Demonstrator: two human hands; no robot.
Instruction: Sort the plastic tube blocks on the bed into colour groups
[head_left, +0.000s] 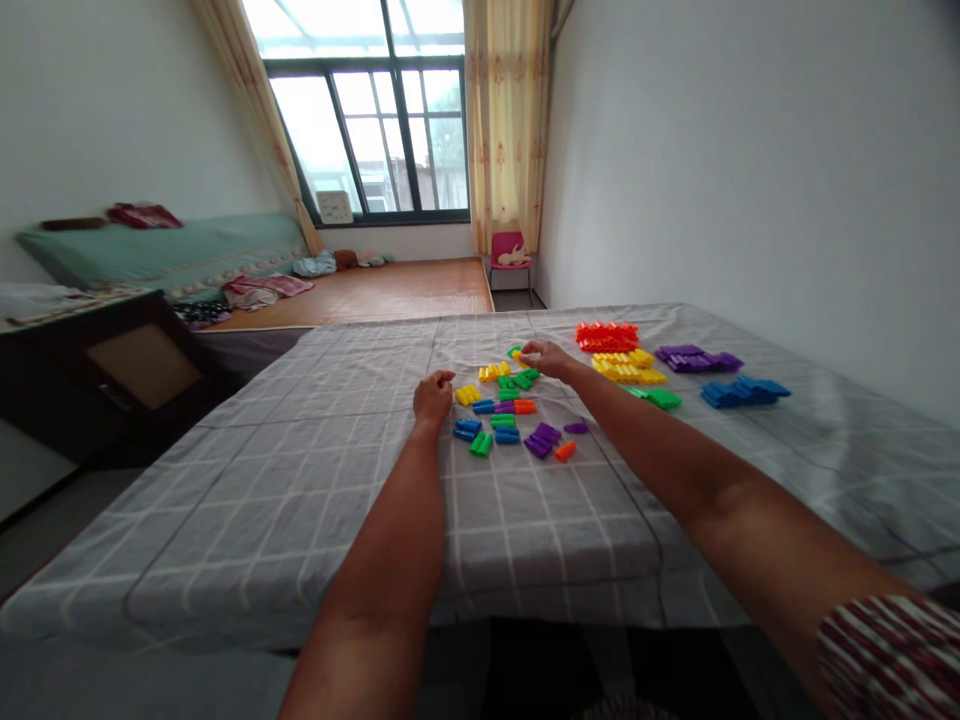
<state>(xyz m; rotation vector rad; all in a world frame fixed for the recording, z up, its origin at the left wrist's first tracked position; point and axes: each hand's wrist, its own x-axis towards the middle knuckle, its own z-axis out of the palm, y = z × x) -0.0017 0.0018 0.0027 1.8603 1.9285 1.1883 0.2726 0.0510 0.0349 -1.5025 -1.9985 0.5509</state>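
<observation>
While the checked cloth (300, 470) spreads before us, five single-colour piles (697, 359) lie already grouped at right. Our left hand (434, 397), curled, holds what we cannot tell, beside mixed-colour pieces (504, 408) left outside them; our right hand (543, 357) seems to pinch a yellow piece (518, 357).

Hold of right grip (546, 358) unclear, sleeve (892, 648) cut off, clock (335, 207) blurred

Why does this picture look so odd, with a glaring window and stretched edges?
In the head view, the window is overexposed, its brightest panes nearly white; in the head view, the area beneath the table falls into deep shadow; also in the head view, probably from a wide lens, the striped sleeve looks stretched near the corner, while the right hand's fingers lack fine detail.
</observation>
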